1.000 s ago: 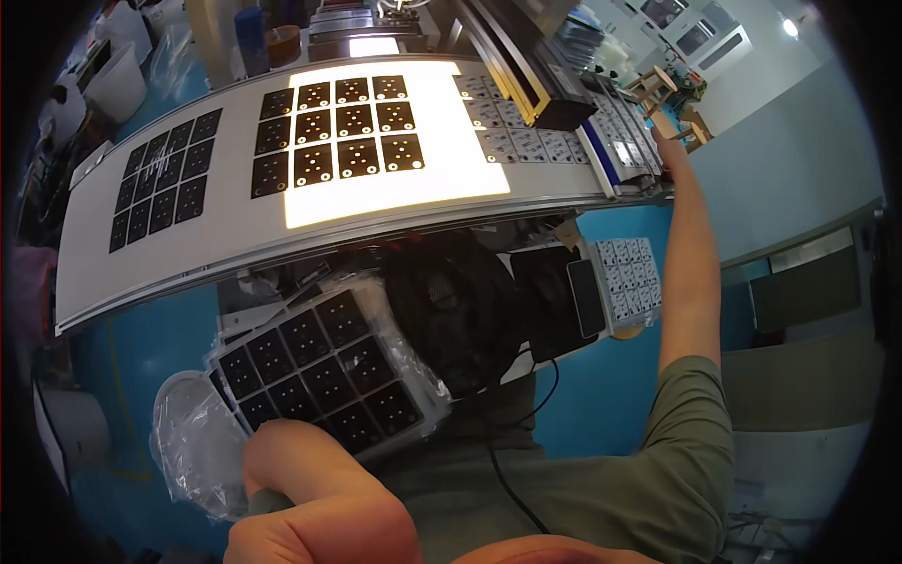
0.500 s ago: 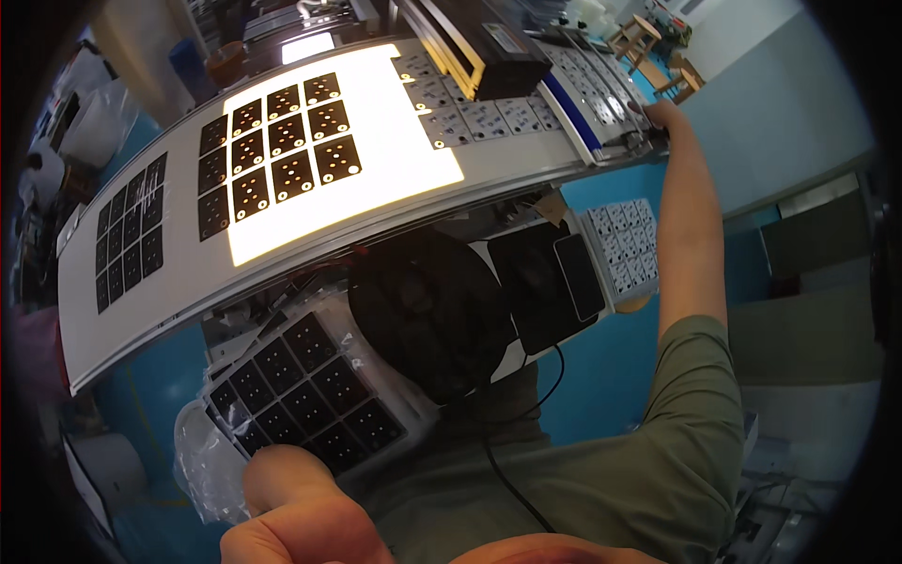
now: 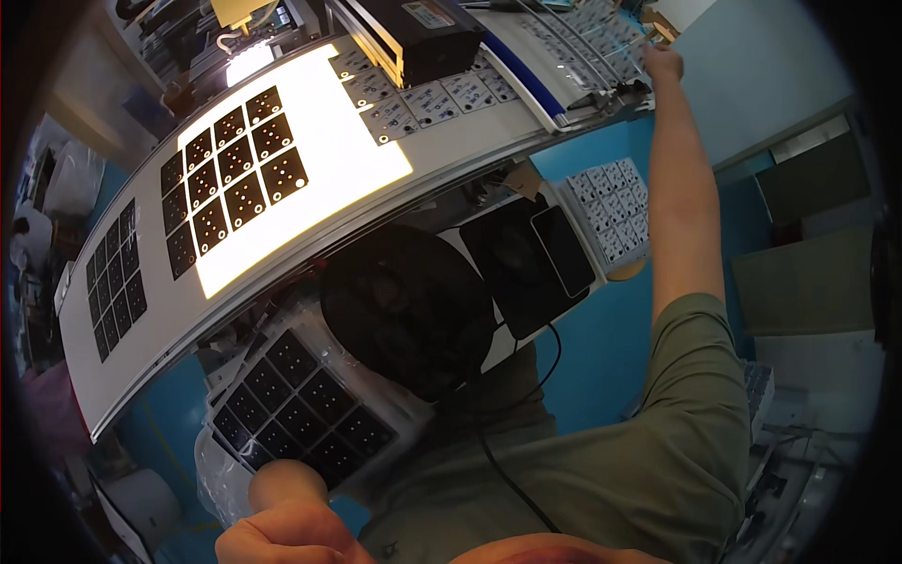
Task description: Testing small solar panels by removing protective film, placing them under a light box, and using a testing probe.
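Observation:
Reaching to the far right, my right hand [image 3: 663, 62] has its fingers closed at the outer edge of a pale sheet of panels with dark dots [image 3: 601, 42]. That sheet is over a rail rack at the table's right end and looks slightly blurred. Close to the camera at the lower edge is my left hand [image 3: 287, 538], bent back beside a stack of black dotted panels [image 3: 301, 404] in clear plastic. Its fingers are mostly cut off by the picture's edge. More black panels [image 3: 235, 158] lie on a brightly lit part of the white table [image 3: 329, 202].
A dark machine head with a yellow edge [image 3: 413, 38] spans the table over pale panels [image 3: 437, 101]. Below the table are a round black stool seat [image 3: 404, 310], a phone [image 3: 562, 252] on a black pad, and a stack of pale panels [image 3: 609, 211]. A cable hangs nearby.
My view has turned toward the right, shifting the table left. My right hand has moved up and away from the rack's near corner, and the pale sheet there appears lifted. My left hand stays low.

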Demonstrator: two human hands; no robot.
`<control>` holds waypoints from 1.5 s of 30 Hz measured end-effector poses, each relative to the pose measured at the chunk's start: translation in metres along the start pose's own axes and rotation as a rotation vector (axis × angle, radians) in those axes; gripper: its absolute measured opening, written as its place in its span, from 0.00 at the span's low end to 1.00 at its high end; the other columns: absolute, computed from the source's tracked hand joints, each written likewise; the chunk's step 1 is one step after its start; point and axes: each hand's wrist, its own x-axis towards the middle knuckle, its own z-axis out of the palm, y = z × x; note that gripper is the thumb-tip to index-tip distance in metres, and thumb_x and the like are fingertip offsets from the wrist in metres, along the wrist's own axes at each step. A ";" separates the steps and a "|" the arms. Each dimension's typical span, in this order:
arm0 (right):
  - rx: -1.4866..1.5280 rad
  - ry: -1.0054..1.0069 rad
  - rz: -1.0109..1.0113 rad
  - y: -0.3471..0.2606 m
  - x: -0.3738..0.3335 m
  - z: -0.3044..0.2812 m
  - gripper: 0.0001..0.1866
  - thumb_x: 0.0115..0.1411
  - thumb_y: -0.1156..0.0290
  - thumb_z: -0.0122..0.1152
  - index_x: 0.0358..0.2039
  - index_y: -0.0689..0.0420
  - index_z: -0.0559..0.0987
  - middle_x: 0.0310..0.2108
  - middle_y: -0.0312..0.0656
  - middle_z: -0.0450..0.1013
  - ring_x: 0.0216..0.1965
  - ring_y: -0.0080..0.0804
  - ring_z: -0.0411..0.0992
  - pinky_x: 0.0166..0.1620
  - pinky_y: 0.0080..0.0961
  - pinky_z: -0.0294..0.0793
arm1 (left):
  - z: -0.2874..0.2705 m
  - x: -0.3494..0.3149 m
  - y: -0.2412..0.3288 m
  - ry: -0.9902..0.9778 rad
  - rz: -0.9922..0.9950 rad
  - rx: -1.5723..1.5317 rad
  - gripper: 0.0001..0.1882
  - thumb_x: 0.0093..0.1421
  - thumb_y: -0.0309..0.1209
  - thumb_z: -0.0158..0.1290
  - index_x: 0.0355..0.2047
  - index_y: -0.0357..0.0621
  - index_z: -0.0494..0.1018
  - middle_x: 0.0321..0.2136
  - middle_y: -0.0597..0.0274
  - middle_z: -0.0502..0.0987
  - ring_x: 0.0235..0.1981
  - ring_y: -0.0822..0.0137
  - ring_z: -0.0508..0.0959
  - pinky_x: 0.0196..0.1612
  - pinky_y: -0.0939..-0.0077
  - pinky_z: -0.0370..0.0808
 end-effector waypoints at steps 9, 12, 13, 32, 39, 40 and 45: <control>0.427 0.708 -0.071 0.086 -0.058 -0.194 0.15 0.64 0.57 0.64 0.43 0.54 0.85 0.39 0.44 0.82 0.39 0.41 0.80 0.44 0.41 0.80 | -0.001 -0.002 0.011 0.024 0.073 -0.017 0.24 0.51 0.14 0.62 0.28 0.51 0.57 0.20 0.67 0.60 0.14 0.73 0.56 0.16 0.79 0.57; 0.226 0.645 -0.160 0.108 -0.094 -0.218 0.16 0.64 0.55 0.62 0.44 0.53 0.85 0.40 0.42 0.82 0.39 0.40 0.80 0.44 0.40 0.79 | 0.000 -0.002 0.021 0.017 0.037 0.100 0.23 0.51 0.14 0.61 0.29 0.49 0.56 0.20 0.67 0.60 0.14 0.72 0.57 0.16 0.79 0.57; 0.115 0.566 -0.203 0.111 -0.106 -0.220 0.17 0.65 0.55 0.61 0.45 0.52 0.85 0.40 0.41 0.82 0.40 0.40 0.80 0.45 0.40 0.78 | 0.000 -0.003 0.022 0.007 0.038 0.094 0.23 0.51 0.13 0.60 0.30 0.48 0.56 0.19 0.66 0.60 0.13 0.71 0.57 0.15 0.78 0.57; 0.756 0.000 0.499 0.313 -0.273 -0.010 0.12 0.58 0.64 0.69 0.38 0.57 0.85 0.32 0.35 0.79 0.32 0.25 0.75 0.30 0.28 0.74 | 0.026 -0.013 -0.010 -0.611 0.223 -0.011 0.15 0.61 0.39 0.56 0.22 0.48 0.68 0.22 0.63 0.68 0.21 0.63 0.71 0.22 0.70 0.65; 0.721 -0.020 0.429 0.315 -0.266 0.006 0.12 0.57 0.65 0.71 0.38 0.59 0.85 0.34 0.35 0.80 0.33 0.26 0.76 0.35 0.28 0.76 | 0.006 -0.024 -0.025 -0.971 -0.026 0.366 0.09 0.49 0.26 0.65 0.26 0.41 0.74 0.22 0.62 0.73 0.21 0.62 0.75 0.22 0.69 0.70; 0.706 0.003 0.410 0.318 -0.266 0.009 0.12 0.57 0.66 0.71 0.38 0.60 0.85 0.35 0.36 0.81 0.33 0.26 0.76 0.37 0.27 0.76 | -0.003 -0.037 -0.026 -0.977 -0.022 0.369 0.09 0.49 0.26 0.65 0.26 0.41 0.74 0.22 0.62 0.73 0.21 0.62 0.75 0.22 0.69 0.70; 0.680 0.038 0.388 0.316 -0.272 0.025 0.15 0.57 0.64 0.71 0.40 0.61 0.84 0.37 0.41 0.82 0.35 0.30 0.78 0.41 0.30 0.77 | -0.055 -0.107 -0.007 -0.928 -0.449 0.654 0.13 0.50 0.25 0.65 0.36 0.37 0.76 0.38 0.49 0.78 0.40 0.48 0.79 0.43 0.59 0.76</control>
